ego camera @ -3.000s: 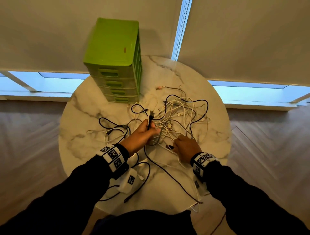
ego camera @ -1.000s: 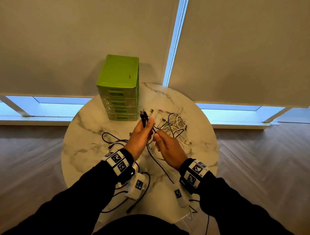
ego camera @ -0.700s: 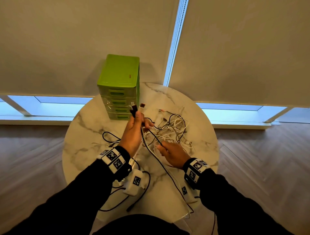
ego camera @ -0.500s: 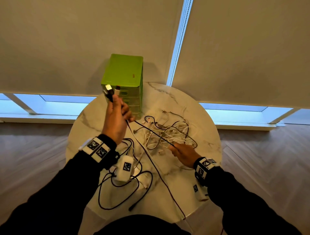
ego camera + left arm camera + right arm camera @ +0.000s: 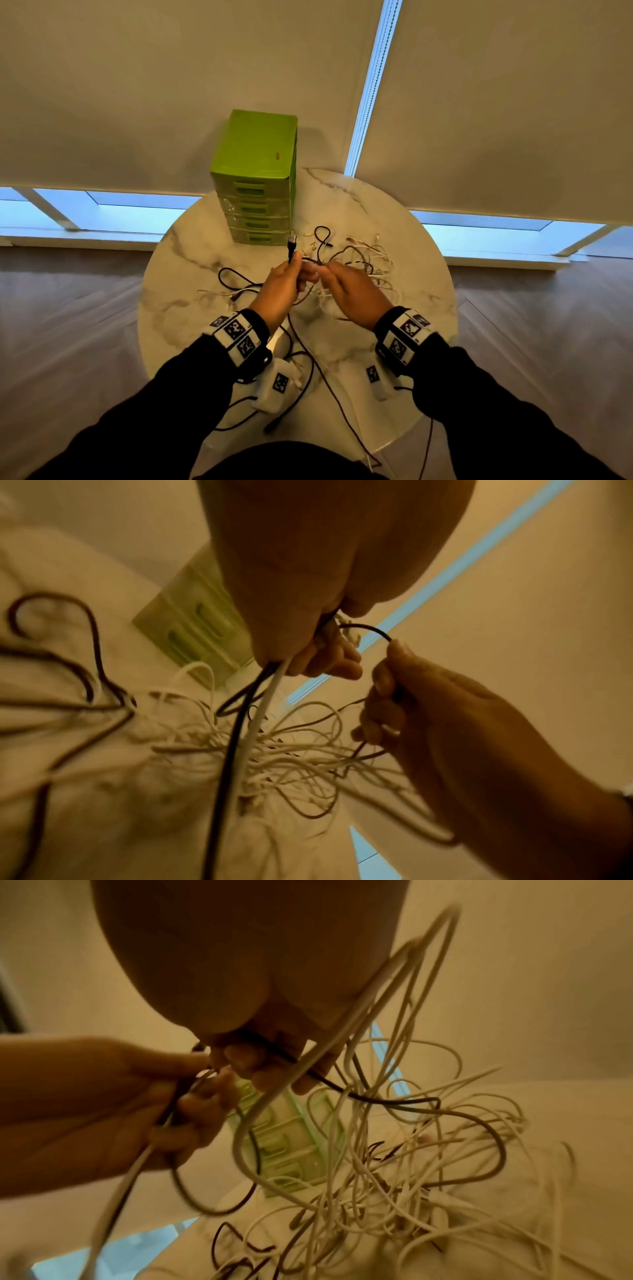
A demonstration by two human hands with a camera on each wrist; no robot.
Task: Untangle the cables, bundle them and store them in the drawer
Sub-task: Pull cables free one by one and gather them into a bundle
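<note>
Both hands, left hand (image 5: 282, 287); right hand (image 5: 352, 293), pinching black cable (image 5: 291, 247) above mid-table tangle (image 5: 363, 270)

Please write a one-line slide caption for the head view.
Both hands grip a black cable above a cable tangle beside green drawers.

The person wears long black sleeves (image 5: 164, 404) on both arms. Each wrist has a black band (image 5: 239, 339) with white panels that carry square black-and-white code markers. Under each wrist hangs a small white box (image 5: 275, 383) with one such marker. The left hand (image 5: 279, 291) and the right hand (image 5: 352, 294) are bare.
</note>
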